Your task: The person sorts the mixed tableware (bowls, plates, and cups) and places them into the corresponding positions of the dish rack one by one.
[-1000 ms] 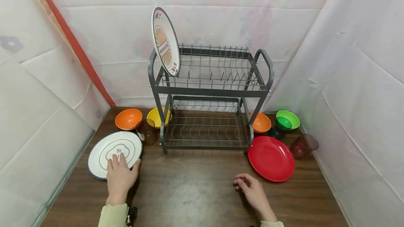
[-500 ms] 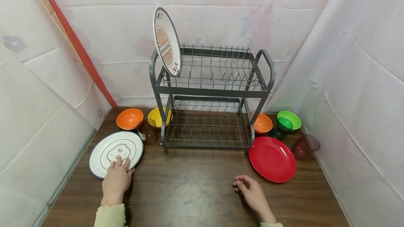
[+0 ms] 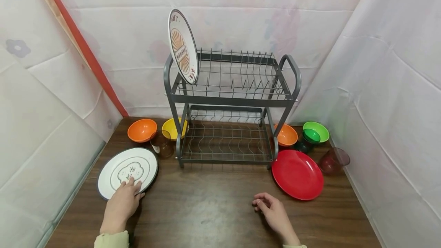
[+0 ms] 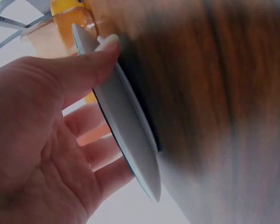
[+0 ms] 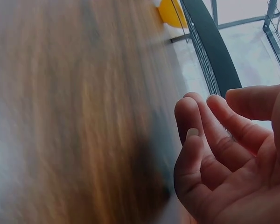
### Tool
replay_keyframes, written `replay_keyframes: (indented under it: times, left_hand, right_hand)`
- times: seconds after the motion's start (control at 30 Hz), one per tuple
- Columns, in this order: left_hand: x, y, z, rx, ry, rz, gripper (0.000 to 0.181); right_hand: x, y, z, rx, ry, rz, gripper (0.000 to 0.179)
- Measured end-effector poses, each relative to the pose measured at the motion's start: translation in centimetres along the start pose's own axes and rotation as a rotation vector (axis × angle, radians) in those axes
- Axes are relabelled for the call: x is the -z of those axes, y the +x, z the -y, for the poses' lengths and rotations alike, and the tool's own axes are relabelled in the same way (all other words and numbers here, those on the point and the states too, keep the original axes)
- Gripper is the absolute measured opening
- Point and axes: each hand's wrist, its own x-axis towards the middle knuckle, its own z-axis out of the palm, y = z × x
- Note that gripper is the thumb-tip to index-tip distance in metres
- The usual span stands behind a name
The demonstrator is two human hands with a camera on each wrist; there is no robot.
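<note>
In the head view my left hand is at the near edge of a white plate with a dark rim and printed characters. Its fingers lie over the plate's face, and in the left wrist view the thumb is against the pale underside, so the hand pinches the edge. My right hand rests low over the table, left of and nearer than a red plate. Its fingers are loosely curled and hold nothing, as the right wrist view also shows.
A two-tier dish rack stands at the back, with a patterned plate upright in its upper left end. Orange and yellow bowls and a brown glass stand left; orange and green bowls and two tinted glasses stand right.
My left hand has drawn back from the white plate's face to its near edge and taken hold there. The plate has shifted slightly toward me. The right hand has barely moved.
</note>
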Motion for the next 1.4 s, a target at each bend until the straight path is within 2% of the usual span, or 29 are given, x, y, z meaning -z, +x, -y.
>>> replay_keyframes:
  times: [0.2, 0.43, 0.6, 0.8, 0.93, 1.03, 1.27, 1.4]
  left_hand:
    - [1.3, -0.7, -0.1, -0.043, -0.032, -0.01, 0.038]
    - [2.3, -1.5, -0.1, -0.015, -0.092, -0.013, 0.04]
    - [2.8, -2.0, -0.1, -0.034, -0.109, -0.08, 0.034]
    - [3.6, -2.7, -0.2, -0.043, -0.106, -0.199, 0.029]
    - [4.2, -3.0, -0.5, -0.052, -0.099, -0.262, 0.027]
    - [4.6, -3.2, -0.7, -0.06, -0.096, -0.272, 0.023]
    - [5.9, -4.1, -1.4, -0.042, -0.096, -0.222, 0.025]
    - [6.7, -4.4, -2.0, -0.052, -0.103, -0.19, 0.024]
  right_hand:
    - [-0.8, -0.3, 0.3, 0.045, 0.009, 0.086, 0.019]
    - [-1.4, -0.5, 0.8, 0.171, -0.012, 0.186, 0.022]
    - [-1.7, -0.6, 1.0, 0.208, -0.01, 0.212, 0.022]
    - [-1.2, -0.3, 0.8, 0.197, -0.078, 0.225, 0.026]
    - [-0.4, 0.0, 0.7, 0.186, -0.124, 0.202, 0.03]
    - [0.2, 0.1, 0.6, 0.166, -0.138, 0.162, 0.03]
    - [1.1, 0.3, 0.4, 0.12, -0.144, 0.058, 0.024]
    - [1.4, 0.5, 0.3, 0.095, -0.136, 0.007, 0.022]
